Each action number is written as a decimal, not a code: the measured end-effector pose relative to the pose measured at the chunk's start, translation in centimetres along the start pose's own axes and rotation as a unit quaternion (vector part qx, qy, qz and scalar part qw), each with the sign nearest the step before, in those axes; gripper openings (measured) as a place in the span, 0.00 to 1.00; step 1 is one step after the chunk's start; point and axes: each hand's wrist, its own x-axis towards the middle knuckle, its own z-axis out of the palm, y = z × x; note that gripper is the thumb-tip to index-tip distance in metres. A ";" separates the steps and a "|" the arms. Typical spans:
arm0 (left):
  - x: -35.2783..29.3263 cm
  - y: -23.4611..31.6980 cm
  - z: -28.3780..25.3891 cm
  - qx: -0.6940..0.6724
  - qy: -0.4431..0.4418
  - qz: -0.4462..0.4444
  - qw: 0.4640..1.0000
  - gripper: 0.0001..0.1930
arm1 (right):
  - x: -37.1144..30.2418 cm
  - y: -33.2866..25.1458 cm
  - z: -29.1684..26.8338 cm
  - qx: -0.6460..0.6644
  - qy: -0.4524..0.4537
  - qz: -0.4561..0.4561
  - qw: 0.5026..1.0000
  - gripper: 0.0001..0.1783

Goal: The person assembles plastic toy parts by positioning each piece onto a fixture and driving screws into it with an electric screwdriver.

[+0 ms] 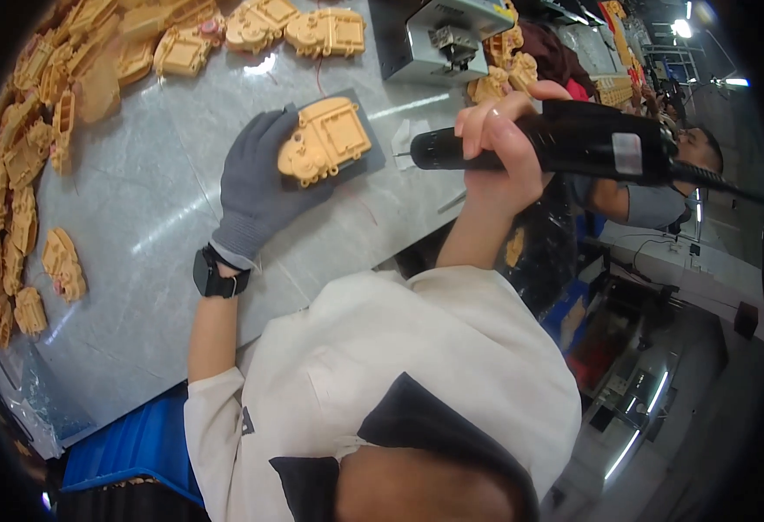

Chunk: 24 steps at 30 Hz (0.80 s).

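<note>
My left hand (264,187), in a grey knitted glove, grips the left side of a yellow-orange plastic housing (334,143). The housing lies on a dark grey block (373,130) on the table, its ribbed, recessed side facing up. In my bare right hand (508,143) is a black electric screwdriver (573,139), held level with my fingers wrapped round its barrel. Its thin bit points left, toward the housing, and stays apart from it. A cord (708,178) leaves the tool's rear end at the right.
Similar yellow housings (16,174) are heaped along the table's left and far edges. A grey metal device (438,43) stands at the far right of the tabletop (173,209). Below the near left edge sits a blue bin (130,448). Another person (652,200) is at the right.
</note>
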 end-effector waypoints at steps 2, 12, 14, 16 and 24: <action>0.2 0.2 0.0 -0.006 -0.015 -0.004 1.000 0.44 | -0.7 -0.5 1.5 0.006 -0.027 -0.008 1.000 0.27; -0.7 -0.6 0.3 0.001 -0.001 -0.003 1.000 0.44 | -0.4 2.3 3.8 0.013 -0.018 -0.004 1.000 0.24; -0.7 -0.8 0.1 -0.008 -0.002 -0.003 1.000 0.44 | -0.5 2.6 3.9 -0.005 -0.023 0.007 1.000 0.24; -0.7 -0.8 0.3 -0.010 -0.003 0.005 1.000 0.44 | -0.5 2.7 3.8 0.004 -0.008 0.014 1.000 0.23; -1.3 -0.5 0.0 0.014 -0.012 -0.021 1.000 0.44 | -0.6 2.9 3.8 -0.015 -0.020 0.022 0.999 0.21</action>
